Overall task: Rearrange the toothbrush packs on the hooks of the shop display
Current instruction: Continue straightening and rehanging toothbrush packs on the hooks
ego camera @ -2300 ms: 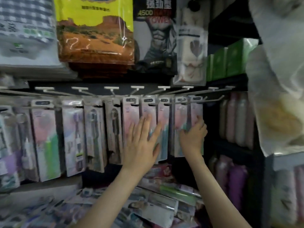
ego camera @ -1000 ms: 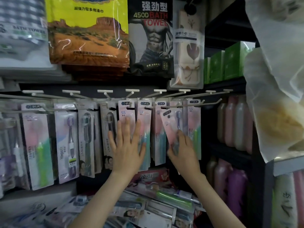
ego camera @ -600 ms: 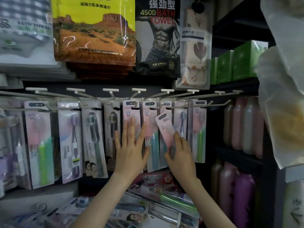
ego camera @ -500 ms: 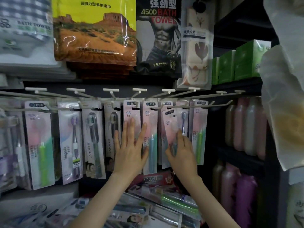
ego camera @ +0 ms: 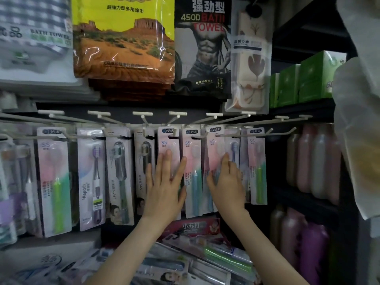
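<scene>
Left hand (ego camera: 164, 188) lies wide, flat on an "SS" pack (ego camera: 167, 140); right hand (ego camera: 226, 186), fingers straight, presses another pack (ego camera: 213, 144).

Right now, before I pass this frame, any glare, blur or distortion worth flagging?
Head view: dim; white glare streaks cross the glossy yellow desert-print bag; toothbrush packs at the far left edge smear; translucent plastic bag at right is soft; row of white hooks bows from wide-angle distortion.
</scene>
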`<state>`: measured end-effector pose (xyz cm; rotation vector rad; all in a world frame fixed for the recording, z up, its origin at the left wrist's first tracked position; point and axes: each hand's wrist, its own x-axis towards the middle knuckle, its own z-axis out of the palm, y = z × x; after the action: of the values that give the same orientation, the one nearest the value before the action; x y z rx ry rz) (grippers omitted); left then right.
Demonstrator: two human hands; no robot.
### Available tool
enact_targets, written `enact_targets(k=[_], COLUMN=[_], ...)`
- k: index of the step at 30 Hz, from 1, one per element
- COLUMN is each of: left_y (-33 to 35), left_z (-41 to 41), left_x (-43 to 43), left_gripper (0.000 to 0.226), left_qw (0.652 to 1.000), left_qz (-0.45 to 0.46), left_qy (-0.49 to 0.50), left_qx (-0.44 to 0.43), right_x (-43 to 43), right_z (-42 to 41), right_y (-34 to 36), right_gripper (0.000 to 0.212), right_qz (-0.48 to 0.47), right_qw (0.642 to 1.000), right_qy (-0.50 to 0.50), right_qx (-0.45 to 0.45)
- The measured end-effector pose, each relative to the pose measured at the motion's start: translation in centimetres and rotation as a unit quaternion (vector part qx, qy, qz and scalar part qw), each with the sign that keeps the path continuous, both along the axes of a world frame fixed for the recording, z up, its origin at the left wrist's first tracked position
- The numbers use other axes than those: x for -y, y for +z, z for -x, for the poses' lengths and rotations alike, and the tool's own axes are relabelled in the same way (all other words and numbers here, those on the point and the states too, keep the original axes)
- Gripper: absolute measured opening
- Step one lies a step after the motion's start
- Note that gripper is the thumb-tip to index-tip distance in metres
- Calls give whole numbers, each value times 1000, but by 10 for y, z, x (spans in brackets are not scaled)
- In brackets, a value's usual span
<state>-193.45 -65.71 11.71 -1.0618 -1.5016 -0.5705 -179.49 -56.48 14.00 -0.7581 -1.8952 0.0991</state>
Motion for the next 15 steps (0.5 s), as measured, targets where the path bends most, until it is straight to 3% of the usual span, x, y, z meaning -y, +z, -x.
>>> enact_targets(k=[5,9,12,15], left_y=[-2,-1,0,-1], left_z=[-10,-24,-41,-51], left_x=[-3,-12,-27,-45], left_gripper=[62,64,65,69], left_qw=[1000,999,999,999], left_qz=[-19,-22,-7,19], left_qy=[-9,-4,-8,-7], left_qx=[-5,-24,-40,-46], right_x=[-2,-15,-38,-59], right_z=[11,-3,-24,-36], right_y=[6,2,1,3], right_gripper=[71,58,57,77], right_qz=[69,48,11,54], right_qw=[998,998,992,985], right_qy=[0,33,-64,-134], right_qx=[13,-33,-112,-95])
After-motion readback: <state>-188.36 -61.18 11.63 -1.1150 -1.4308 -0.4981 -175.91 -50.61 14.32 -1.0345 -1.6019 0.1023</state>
